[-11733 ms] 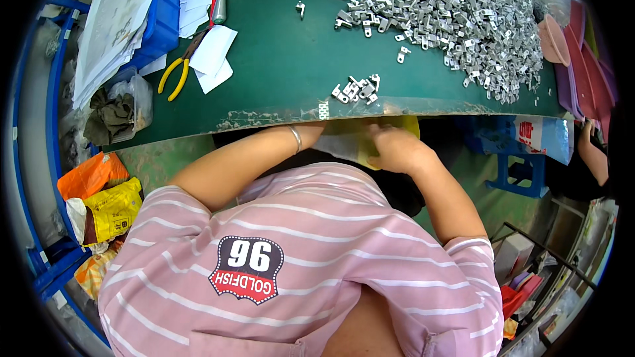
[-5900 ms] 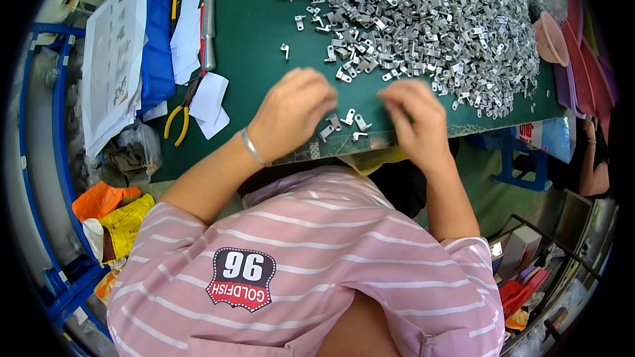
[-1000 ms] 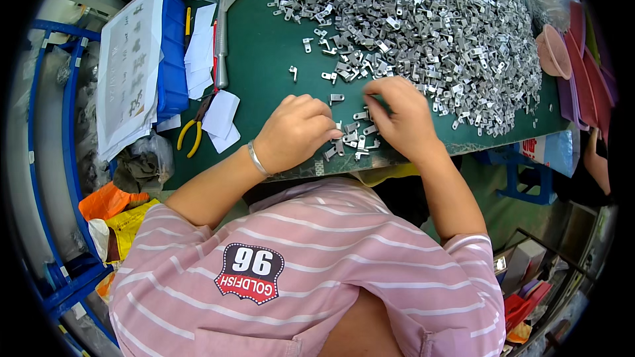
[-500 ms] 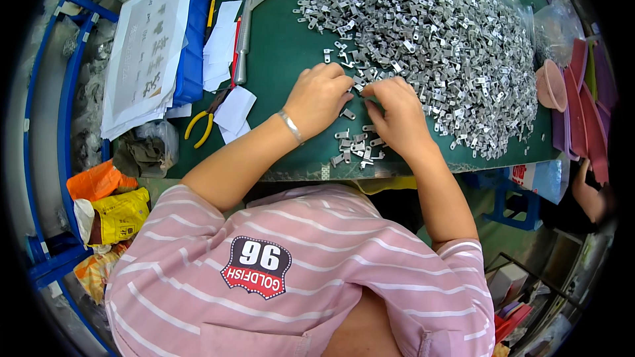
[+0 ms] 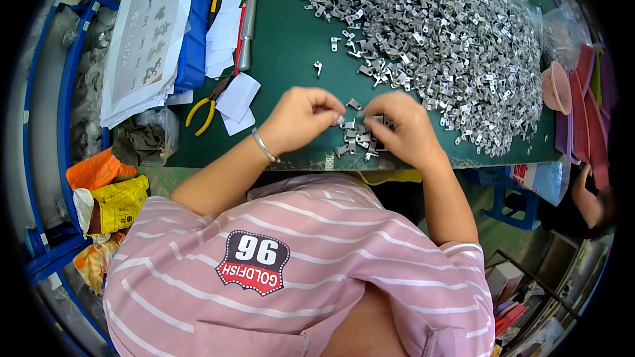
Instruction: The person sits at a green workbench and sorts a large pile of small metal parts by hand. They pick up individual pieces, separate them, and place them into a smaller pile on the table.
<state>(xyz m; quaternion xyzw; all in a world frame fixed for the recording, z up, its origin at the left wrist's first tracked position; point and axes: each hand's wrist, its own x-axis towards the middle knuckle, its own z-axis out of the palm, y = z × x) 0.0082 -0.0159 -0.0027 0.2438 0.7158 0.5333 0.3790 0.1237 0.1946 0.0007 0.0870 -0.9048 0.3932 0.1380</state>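
My left hand [image 5: 299, 120], with a silver bangle on its wrist, pinches a small bent metal bracket [image 5: 339, 120] between thumb and fingertips. My right hand [image 5: 409, 131] is just across from it, fingers curled and thumb close to the forefinger; whether anything is in that grip is hidden. Between and below the hands lies a small cluster of metal brackets [image 5: 357, 140] near the table's front edge. Beyond my right hand spreads a large heap of the same grey brackets [image 5: 443, 39]. Two loose brackets [image 5: 318, 68] lie apart, left of the heap.
On the green table [image 5: 284, 46] at left are yellow-handled pliers [image 5: 202, 116], white paper slips [image 5: 238, 97], a metal rod tool [image 5: 247, 33] and a blue bin [image 5: 193, 59] with printed sheets against it. A pink bowl [image 5: 556, 87] and pink trays [image 5: 586, 112] stand at right.
Both hands have come back from the heap's edge toward the small cluster, the left also moving leftward. A single bracket now shows where my left hand was.
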